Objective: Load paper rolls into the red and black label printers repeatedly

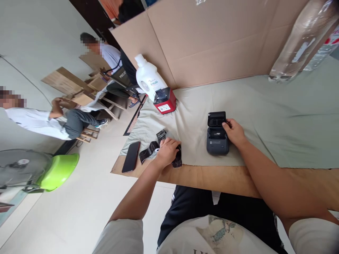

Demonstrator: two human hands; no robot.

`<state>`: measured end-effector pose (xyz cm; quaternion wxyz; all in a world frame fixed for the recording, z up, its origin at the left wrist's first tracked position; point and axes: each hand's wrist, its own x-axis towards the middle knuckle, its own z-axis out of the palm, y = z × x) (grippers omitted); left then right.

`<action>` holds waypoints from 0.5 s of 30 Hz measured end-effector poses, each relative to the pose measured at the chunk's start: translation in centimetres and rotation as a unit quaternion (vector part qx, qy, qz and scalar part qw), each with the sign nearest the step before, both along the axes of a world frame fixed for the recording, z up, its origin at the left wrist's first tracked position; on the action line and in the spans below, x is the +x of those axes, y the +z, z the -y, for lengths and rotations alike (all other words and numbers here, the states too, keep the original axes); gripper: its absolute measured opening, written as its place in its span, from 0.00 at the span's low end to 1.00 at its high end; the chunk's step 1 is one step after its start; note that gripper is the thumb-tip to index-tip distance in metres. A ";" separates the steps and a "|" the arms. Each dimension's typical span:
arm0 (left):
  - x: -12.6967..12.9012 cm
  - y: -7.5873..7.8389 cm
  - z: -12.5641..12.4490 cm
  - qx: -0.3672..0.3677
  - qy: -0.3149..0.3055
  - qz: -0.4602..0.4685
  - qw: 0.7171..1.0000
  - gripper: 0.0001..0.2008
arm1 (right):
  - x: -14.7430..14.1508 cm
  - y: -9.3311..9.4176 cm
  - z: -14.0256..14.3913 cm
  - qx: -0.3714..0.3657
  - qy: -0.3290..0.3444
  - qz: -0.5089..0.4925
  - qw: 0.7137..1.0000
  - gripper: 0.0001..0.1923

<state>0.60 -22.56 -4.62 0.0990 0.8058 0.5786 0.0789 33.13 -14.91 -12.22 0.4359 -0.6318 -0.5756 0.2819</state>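
With the right hand (234, 132) steadying the open black printer (217, 137) on the bench's cloth (278, 116) and the left hand (166, 151) closed over black wrapping (148, 151) near the phone (131, 157), it seems best to keep the printer pinned flat while freeing the wrapping.

Black printer (217, 135), small and box-shaped, lid raised and tilted back, paper bay exposed; a pale label on its near face. It lies flat on the grey-green cloth near the table's front edge, with the right hand (234, 132) touching its right side at the hinge. Black wrapper (152, 150), crumpled plastic film in several glossy folds, lies on the cloth's left corner beneath the left hand (166, 151); a small white piece, possibly a paper roll, shows within it.
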 end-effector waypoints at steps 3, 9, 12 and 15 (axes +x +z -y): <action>1.3 2.5 -0.6 -0.105 -0.054 0.177 0.977 0.20 | -0.1 0.5 0.2 -0.018 -0.003 0.005 1.000 0.21; 8.4 4.5 -3.5 -0.153 -0.174 0.367 0.901 0.12 | -0.2 1.0 0.3 -0.035 0.003 0.019 0.999 0.20; 12.4 2.7 -5.5 -0.104 -0.178 0.364 0.908 0.11 | -0.1 0.9 0.3 -0.025 0.010 0.017 1.000 0.20; 14.6 0.5 -6.5 -0.068 -0.162 0.321 0.931 0.11 | -0.1 0.8 0.3 -0.027 0.015 0.014 0.999 0.20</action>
